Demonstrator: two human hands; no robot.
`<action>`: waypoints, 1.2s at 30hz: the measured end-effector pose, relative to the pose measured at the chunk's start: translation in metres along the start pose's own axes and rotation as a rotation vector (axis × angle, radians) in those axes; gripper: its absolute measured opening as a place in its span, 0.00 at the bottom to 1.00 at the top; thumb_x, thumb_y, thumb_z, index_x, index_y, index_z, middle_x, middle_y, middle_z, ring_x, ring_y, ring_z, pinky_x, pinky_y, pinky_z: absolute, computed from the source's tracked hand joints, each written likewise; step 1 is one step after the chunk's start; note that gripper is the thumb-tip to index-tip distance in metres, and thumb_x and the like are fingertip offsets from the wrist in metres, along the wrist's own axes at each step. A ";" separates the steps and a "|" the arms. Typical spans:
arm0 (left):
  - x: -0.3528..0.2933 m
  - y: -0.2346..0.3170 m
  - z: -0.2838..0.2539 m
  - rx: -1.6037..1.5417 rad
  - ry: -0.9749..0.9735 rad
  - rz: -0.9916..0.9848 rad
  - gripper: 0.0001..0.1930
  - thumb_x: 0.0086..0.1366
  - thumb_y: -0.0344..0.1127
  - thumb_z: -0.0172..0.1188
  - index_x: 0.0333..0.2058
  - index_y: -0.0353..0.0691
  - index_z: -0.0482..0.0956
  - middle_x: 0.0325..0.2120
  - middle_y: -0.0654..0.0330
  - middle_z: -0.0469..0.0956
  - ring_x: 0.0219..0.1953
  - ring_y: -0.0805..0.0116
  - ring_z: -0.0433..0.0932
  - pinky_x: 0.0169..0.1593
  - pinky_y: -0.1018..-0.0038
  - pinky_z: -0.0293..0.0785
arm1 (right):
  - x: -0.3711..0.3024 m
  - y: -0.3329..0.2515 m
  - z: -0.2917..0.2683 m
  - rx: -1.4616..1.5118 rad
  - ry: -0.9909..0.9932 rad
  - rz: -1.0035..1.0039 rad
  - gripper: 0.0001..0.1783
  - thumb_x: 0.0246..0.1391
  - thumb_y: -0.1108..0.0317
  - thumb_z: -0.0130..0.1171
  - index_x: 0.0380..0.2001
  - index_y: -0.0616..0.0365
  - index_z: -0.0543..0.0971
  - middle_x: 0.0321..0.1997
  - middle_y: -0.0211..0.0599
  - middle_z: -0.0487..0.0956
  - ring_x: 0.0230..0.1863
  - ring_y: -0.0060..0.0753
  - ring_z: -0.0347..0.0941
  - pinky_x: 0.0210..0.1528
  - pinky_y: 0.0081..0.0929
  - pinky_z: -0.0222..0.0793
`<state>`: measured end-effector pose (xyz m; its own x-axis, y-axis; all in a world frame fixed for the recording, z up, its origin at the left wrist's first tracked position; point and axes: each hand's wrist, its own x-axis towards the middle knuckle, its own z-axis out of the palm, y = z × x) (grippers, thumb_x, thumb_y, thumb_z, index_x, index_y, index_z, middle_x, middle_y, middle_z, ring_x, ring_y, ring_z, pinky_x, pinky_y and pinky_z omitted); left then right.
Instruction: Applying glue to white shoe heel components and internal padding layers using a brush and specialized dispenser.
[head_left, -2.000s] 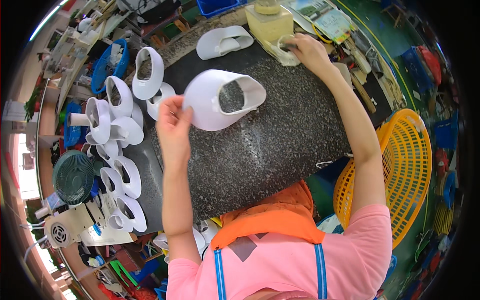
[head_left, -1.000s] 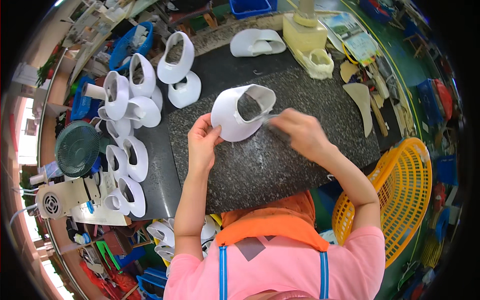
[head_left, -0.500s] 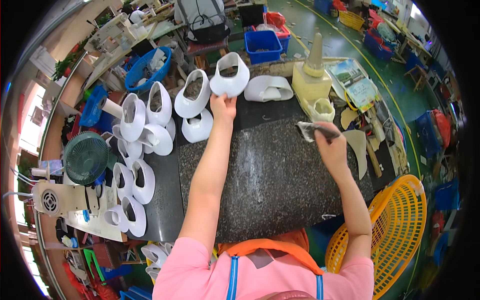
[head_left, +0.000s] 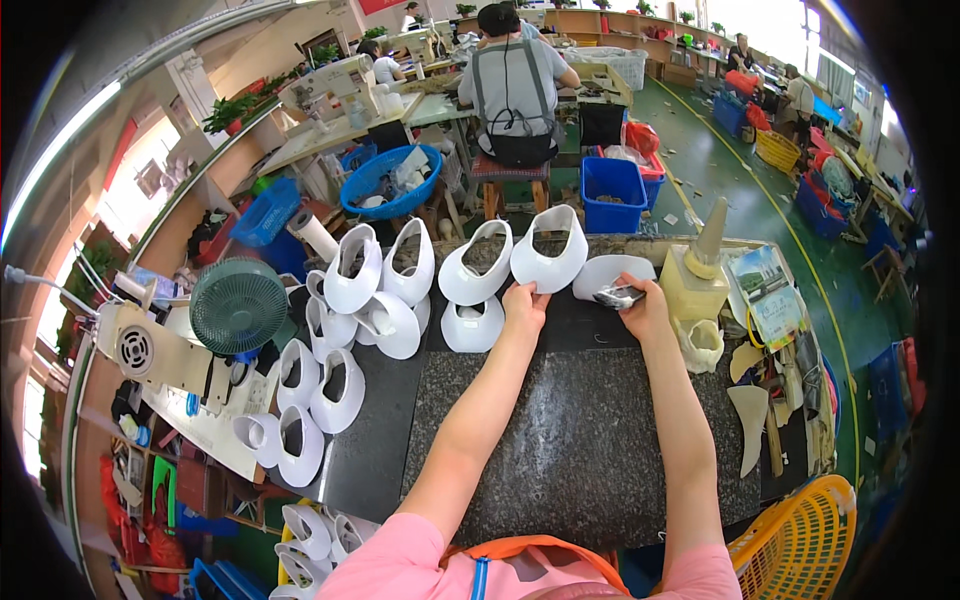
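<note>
At the far side of a black bench (head_left: 365,465), a person's 2 bare hands are apart, near each other. The left hand (head_left: 527,312) is clamped on the near rim of a white piece (head_left: 548,274), a curved shell with an oval opening; whether it is lifted or resting, I cannot tell. The right hand (head_left: 646,304) is closed around a small dark tool (head_left: 619,296), at the near edge of a 2nd shell (head_left: 598,272); I cannot tell if they touch. Nearer the person lies a speckled slab (head_left: 560,430). Left of the hands, a cluster of similar white shells (head_left: 395,330) crowds the bench, some overlapping. Right of the hands stands a pale yellow container (head_left: 690,288) topped by a cone (head_left: 711,235), with a pale cup (head_left: 701,347) at its near side; farther right is a booklet (head_left: 768,290). At far left are a green fan (head_left: 237,305) and a cream machine (head_left: 152,345); at lower right, a yellow basket (head_left: 800,545). Past the bench, a blue bin (head_left: 613,213) stands near a seated person in grey (head_left: 515,90), back turned.
</note>
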<state>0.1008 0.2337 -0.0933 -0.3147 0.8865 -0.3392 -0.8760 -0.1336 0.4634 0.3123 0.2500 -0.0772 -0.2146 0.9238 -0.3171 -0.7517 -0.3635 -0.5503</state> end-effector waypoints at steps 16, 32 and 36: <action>-0.043 -0.010 -0.037 0.307 0.098 0.107 0.18 0.49 0.17 0.44 0.41 0.31 0.68 0.39 0.51 0.72 0.45 0.52 0.72 0.46 0.58 0.71 | -0.172 -0.017 0.037 0.049 -0.121 0.011 0.26 0.45 0.64 0.46 0.51 0.53 0.70 0.43 0.37 0.75 0.43 0.30 0.73 0.42 0.26 0.70; -0.198 0.050 0.015 0.365 -0.444 -0.086 0.17 0.61 0.28 0.48 0.50 0.34 0.65 0.40 0.56 0.73 0.40 0.71 0.74 0.41 0.74 0.73 | -0.202 0.010 0.060 -0.484 -0.528 -0.095 0.28 0.40 0.75 0.42 0.50 0.70 0.67 0.52 0.47 0.70 0.58 0.35 0.61 0.60 0.29 0.54; -0.211 0.044 0.009 0.750 -0.515 0.099 0.15 0.62 0.29 0.49 0.47 0.36 0.70 0.44 0.56 0.72 0.48 0.67 0.71 0.49 0.73 0.67 | -0.205 0.022 0.067 -0.995 -0.479 -0.018 0.30 0.41 0.74 0.44 0.53 0.64 0.67 0.52 0.36 0.71 0.51 0.25 0.65 0.53 0.22 0.57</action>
<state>0.1321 0.0444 0.0059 -0.0161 0.9984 0.0537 -0.3305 -0.0560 0.9422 0.2977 0.0609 0.0273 -0.5896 0.8027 -0.0896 0.0347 -0.0856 -0.9957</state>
